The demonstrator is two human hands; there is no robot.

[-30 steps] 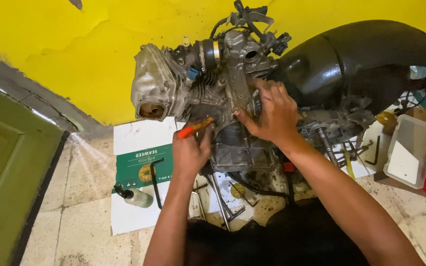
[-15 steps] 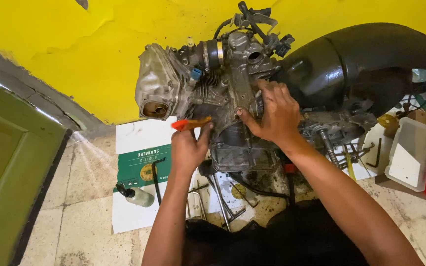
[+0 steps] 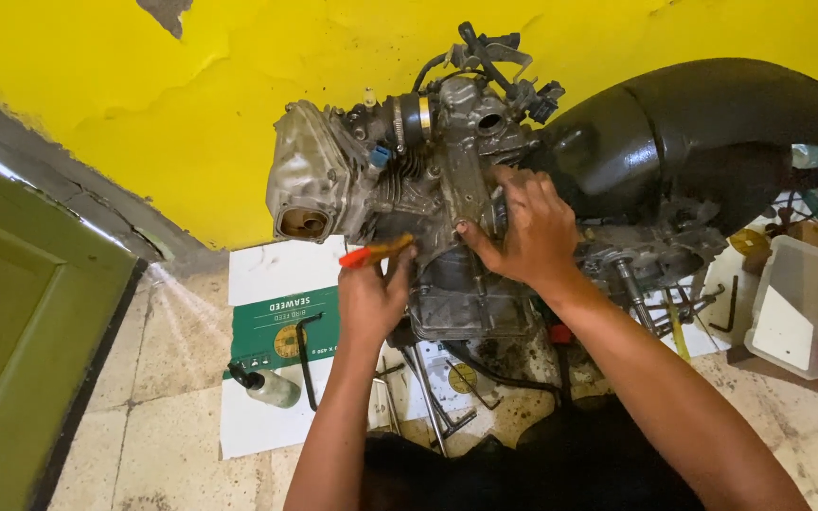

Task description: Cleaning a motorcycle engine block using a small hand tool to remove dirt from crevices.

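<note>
The left hand (image 3: 371, 298), gripping an orange-handled brush (image 3: 376, 252), has risen toward the engine (image 3: 447, 274); the right hand (image 3: 527, 227) stays spread on it.

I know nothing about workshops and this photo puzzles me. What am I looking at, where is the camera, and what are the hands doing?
The camera sits on the person's head and looks down, so the two arms reaching in from below are the wearer's own. In front of them, against a yellow wall, stands a grimy metal engine on the floor, with a big black housing at its right side. The left hand holds an orange-handled tool at the engine's side. The right hand presses flat on the engine body. Under it lies a white and green flattened carton, carrying a small bottle and loose metal tools. A white plastic tub stands at the right, a green door at the left.
</note>
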